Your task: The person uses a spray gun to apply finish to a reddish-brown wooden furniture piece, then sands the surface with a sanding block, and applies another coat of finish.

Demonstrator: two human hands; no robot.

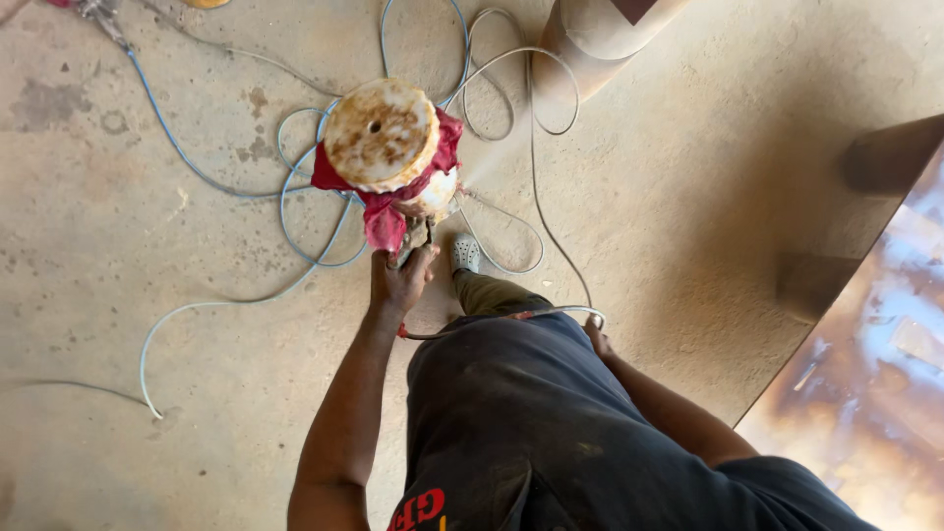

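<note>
My left hand (398,280) grips the handle of a spray gun (413,236) held out over the floor. On the gun sits a paint cup with a round cream, rust-stained lid (379,133), wrapped in a red cloth (382,221). A faint mist leaves the gun toward the upper right. My right hand (597,339) is at my hip, closed on a thin white hose (551,313) that runs across my dark trousers toward the gun. My torso hides most of that hand.
Blue and white hoses (295,246) loop over the concrete floor around the gun. A brown cylinder (590,44) stands at top centre. A glossy brown panel (865,383) and two brown blocks (885,152) lie on the right. My white shoe (465,254) is just below the gun.
</note>
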